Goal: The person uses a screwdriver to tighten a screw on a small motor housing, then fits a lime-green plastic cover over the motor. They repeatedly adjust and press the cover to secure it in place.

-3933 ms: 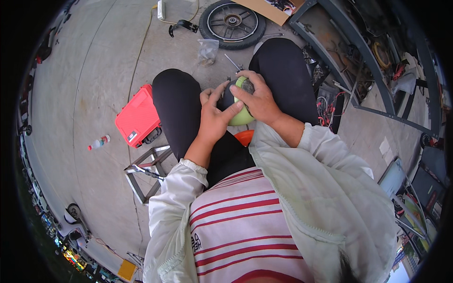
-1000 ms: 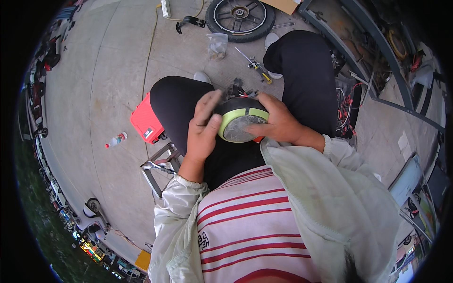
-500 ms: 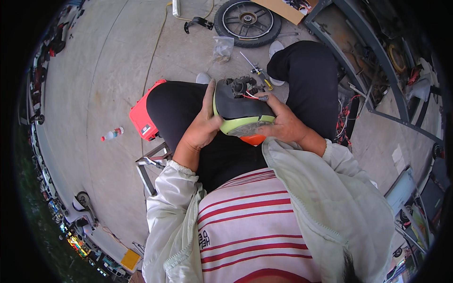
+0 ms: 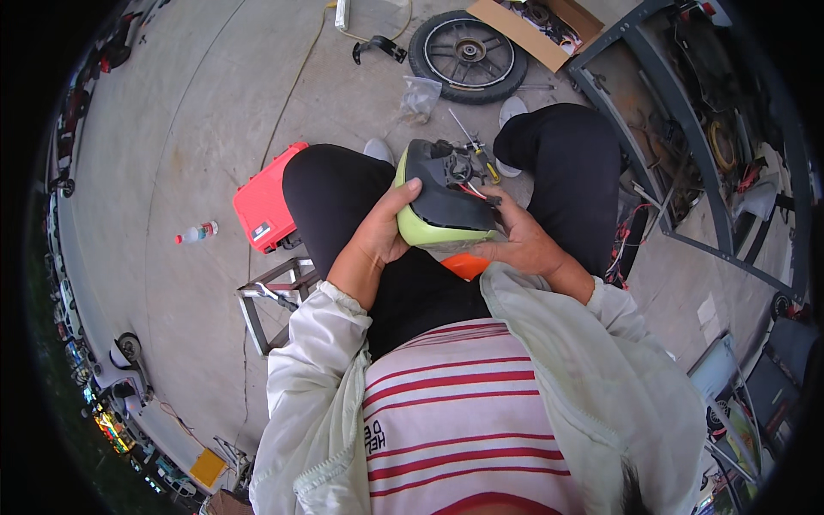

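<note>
Over my lap I hold a headlight unit (image 4: 442, 202) with a black back and a lime-green rim; it looks like one from a scooter. Its clear lens is turned down toward me and mostly hidden. Black fittings and a plug with red and white wires stick out of the back. My left hand (image 4: 390, 225) grips the left side, thumb up on the black shell. On the right side, my right hand (image 4: 519, 233) has its fingers round the edge by the wire plug. Something orange (image 4: 466, 266) shows beneath the headlight.
A red hard case (image 4: 268, 199) and a metal-framed stool (image 4: 273, 296) stand left of my leg, a bottle (image 4: 196, 232) farther left. Ahead lie a wheel (image 4: 427, 53), a plastic bag (image 4: 419, 99), a yellow-handled screwdriver (image 4: 487, 163) and a cardboard box (image 4: 558, 57). A grey metal frame (image 4: 631, 137) stands right.
The headlight has been tilted, so more of its lime-green side shows and less of the lens. My left thumb now lies over the black shell. The whole view has shifted slightly.
</note>
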Demonstrator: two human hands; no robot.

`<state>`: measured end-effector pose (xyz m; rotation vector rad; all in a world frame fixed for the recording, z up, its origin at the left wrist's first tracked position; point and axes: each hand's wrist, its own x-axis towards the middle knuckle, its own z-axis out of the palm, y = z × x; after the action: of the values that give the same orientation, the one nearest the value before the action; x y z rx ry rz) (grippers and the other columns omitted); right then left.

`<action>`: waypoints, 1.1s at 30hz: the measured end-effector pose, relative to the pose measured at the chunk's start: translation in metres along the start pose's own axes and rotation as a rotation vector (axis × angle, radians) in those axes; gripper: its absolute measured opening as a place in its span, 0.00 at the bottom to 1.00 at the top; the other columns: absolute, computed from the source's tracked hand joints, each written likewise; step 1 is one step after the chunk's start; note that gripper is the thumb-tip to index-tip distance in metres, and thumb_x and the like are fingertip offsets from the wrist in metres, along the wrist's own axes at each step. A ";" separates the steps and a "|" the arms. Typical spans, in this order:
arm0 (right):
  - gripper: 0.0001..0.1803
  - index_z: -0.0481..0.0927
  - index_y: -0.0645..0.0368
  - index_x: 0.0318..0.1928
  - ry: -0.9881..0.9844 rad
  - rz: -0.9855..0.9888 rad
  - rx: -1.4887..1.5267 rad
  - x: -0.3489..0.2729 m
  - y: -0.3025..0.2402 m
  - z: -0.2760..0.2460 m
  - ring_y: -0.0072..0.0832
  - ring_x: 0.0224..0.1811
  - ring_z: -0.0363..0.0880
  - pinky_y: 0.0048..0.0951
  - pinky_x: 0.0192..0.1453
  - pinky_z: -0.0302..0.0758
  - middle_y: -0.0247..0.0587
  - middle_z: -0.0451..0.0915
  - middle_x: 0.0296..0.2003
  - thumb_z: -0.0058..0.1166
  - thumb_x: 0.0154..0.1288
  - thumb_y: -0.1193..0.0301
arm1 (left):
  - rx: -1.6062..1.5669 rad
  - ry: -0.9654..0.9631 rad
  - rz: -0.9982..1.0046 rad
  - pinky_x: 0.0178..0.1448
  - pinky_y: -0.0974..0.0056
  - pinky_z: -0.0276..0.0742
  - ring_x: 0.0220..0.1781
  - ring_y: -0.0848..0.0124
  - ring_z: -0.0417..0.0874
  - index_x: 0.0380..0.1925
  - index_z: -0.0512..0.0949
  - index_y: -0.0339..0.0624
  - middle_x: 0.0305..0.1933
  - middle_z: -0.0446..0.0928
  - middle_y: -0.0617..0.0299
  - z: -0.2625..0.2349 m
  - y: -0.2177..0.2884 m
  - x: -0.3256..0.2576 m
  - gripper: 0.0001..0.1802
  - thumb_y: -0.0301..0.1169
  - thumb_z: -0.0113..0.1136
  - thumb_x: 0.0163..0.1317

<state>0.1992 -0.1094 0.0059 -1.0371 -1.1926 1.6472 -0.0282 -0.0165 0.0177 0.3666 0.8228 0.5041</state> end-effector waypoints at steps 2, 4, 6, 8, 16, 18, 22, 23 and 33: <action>0.46 0.56 0.58 0.75 -0.028 -0.020 -0.032 0.001 -0.001 -0.004 0.31 0.72 0.63 0.37 0.76 0.61 0.42 0.64 0.68 0.70 0.64 0.67 | 0.034 0.003 0.039 0.68 0.51 0.78 0.65 0.55 0.80 0.69 0.66 0.36 0.64 0.76 0.47 0.000 -0.001 0.003 0.36 0.45 0.63 0.67; 0.47 0.55 0.59 0.76 0.146 0.118 0.057 0.004 -0.001 -0.001 0.37 0.70 0.67 0.39 0.74 0.66 0.49 0.63 0.68 0.70 0.64 0.63 | 0.070 -0.039 0.088 0.69 0.54 0.77 0.66 0.57 0.79 0.73 0.59 0.36 0.65 0.74 0.48 0.003 0.001 0.006 0.42 0.40 0.66 0.64; 0.48 0.53 0.61 0.76 0.257 0.214 0.195 0.006 0.006 0.003 0.41 0.69 0.70 0.41 0.71 0.71 0.54 0.63 0.68 0.69 0.65 0.60 | 0.116 -0.067 0.103 0.69 0.56 0.76 0.67 0.58 0.77 0.76 0.55 0.37 0.67 0.72 0.49 0.004 0.000 0.010 0.47 0.38 0.68 0.63; 0.49 0.52 0.63 0.76 0.299 0.266 0.376 0.014 0.013 0.004 0.43 0.68 0.71 0.41 0.68 0.75 0.55 0.64 0.68 0.67 0.67 0.58 | 0.167 -0.082 0.091 0.70 0.57 0.74 0.69 0.59 0.75 0.78 0.53 0.38 0.69 0.71 0.49 0.003 -0.001 0.014 0.48 0.38 0.68 0.63; 0.44 0.60 0.61 0.73 0.092 0.473 0.725 0.028 0.008 -0.001 0.35 0.64 0.77 0.41 0.67 0.78 0.45 0.73 0.63 0.69 0.66 0.58 | 0.250 -0.026 0.167 0.76 0.58 0.65 0.73 0.59 0.70 0.78 0.52 0.37 0.73 0.67 0.48 0.008 -0.004 0.013 0.47 0.43 0.66 0.68; 0.42 0.61 0.61 0.72 0.096 0.446 0.742 0.028 0.012 0.000 0.34 0.63 0.78 0.40 0.67 0.78 0.45 0.74 0.62 0.68 0.66 0.58 | 0.244 -0.041 0.182 0.77 0.58 0.63 0.75 0.59 0.67 0.79 0.51 0.37 0.74 0.66 0.48 0.006 -0.006 0.013 0.49 0.43 0.67 0.67; 0.42 0.62 0.60 0.72 0.141 0.398 0.754 0.030 0.016 0.002 0.32 0.63 0.77 0.41 0.65 0.79 0.44 0.75 0.63 0.67 0.67 0.55 | 0.366 -0.063 0.239 0.78 0.57 0.62 0.76 0.59 0.66 0.78 0.51 0.35 0.74 0.65 0.50 -0.001 -0.010 0.013 0.53 0.46 0.71 0.62; 0.42 0.62 0.60 0.72 0.151 0.407 0.774 0.030 0.012 0.001 0.32 0.63 0.77 0.41 0.65 0.79 0.43 0.74 0.63 0.66 0.67 0.55 | 0.426 -0.068 0.258 0.78 0.56 0.62 0.76 0.59 0.65 0.78 0.50 0.35 0.74 0.64 0.50 -0.002 -0.012 0.012 0.55 0.46 0.72 0.61; 0.43 0.61 0.56 0.73 0.182 0.464 0.724 0.035 0.027 0.002 0.37 0.66 0.75 0.50 0.65 0.77 0.43 0.73 0.64 0.66 0.67 0.51 | 0.780 0.032 0.412 0.75 0.57 0.65 0.73 0.60 0.65 0.77 0.45 0.34 0.72 0.62 0.46 0.007 -0.017 0.016 0.54 0.38 0.71 0.63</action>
<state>0.1826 -0.0829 -0.0248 -0.9853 -0.1776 2.0523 -0.0089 -0.0228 0.0040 1.2669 0.9600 0.5547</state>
